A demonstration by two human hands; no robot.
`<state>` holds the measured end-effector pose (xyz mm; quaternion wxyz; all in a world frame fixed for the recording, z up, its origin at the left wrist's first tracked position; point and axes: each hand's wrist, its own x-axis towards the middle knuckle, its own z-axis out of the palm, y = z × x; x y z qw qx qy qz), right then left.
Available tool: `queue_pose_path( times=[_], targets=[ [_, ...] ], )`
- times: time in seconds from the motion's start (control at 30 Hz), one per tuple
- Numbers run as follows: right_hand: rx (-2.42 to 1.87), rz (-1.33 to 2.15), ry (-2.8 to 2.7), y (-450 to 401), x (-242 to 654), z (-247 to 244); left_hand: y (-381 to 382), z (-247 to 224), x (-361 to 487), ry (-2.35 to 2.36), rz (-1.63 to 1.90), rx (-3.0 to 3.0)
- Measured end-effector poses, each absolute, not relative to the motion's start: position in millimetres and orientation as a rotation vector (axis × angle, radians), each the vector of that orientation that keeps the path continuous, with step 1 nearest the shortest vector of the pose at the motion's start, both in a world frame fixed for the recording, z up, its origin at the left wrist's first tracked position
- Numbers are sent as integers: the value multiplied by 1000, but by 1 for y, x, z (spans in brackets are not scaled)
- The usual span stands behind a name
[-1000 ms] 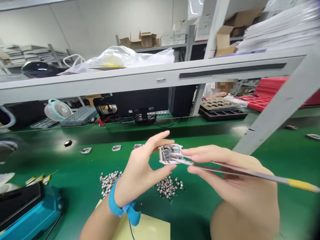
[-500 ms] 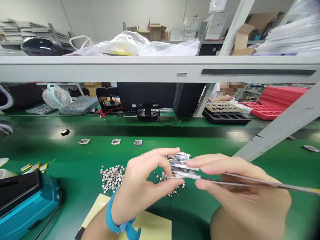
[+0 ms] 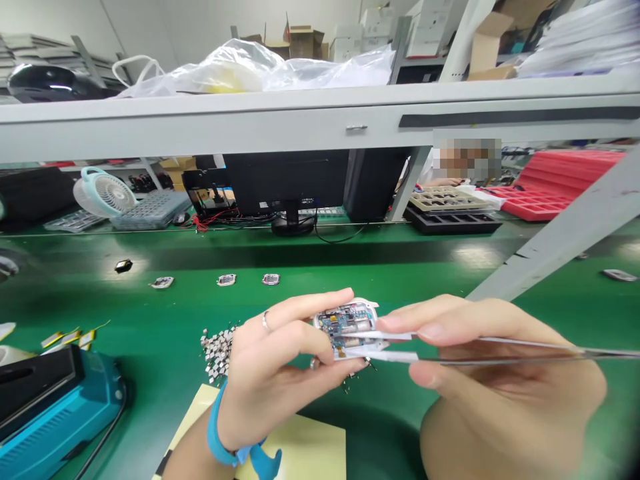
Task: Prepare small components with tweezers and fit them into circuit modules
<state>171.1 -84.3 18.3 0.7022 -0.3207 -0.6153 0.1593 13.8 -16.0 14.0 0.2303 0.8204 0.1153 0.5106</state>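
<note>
From my remote station I log the following. The left hand (image 3: pixel 280 367), a blue wrist strap (image 3: pixel 216 427) at its wrist, is clenched on a small white-framed circuit board (image 3: pixel 347 327), pinching it between thumb and fingers above the glossy green worktop (image 3: pixel 400 427). The right hand (image 3: pixel 500 380) is closed on slim steel tweezers with white tips (image 3: pixel 530 344), their shaft lying almost level and coming in from the right. The board's long axis runs roughly left to right, in line with the tweezers, and the tips reach its right edge; whether they bite on it I cannot confirm. The left hand is nearer the board. Beyond that hand lies a heap of tiny silver-and-black components (image 3: pixel 217 353).
</note>
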Motion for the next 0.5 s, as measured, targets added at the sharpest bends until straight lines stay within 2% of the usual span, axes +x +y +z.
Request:
queue_pose_path(
  times=[0.5],
  targets=[
    [-717, 316, -1372, -87, 170, 19, -14, 19, 12, 230, 1439, 2259]
  ],
)
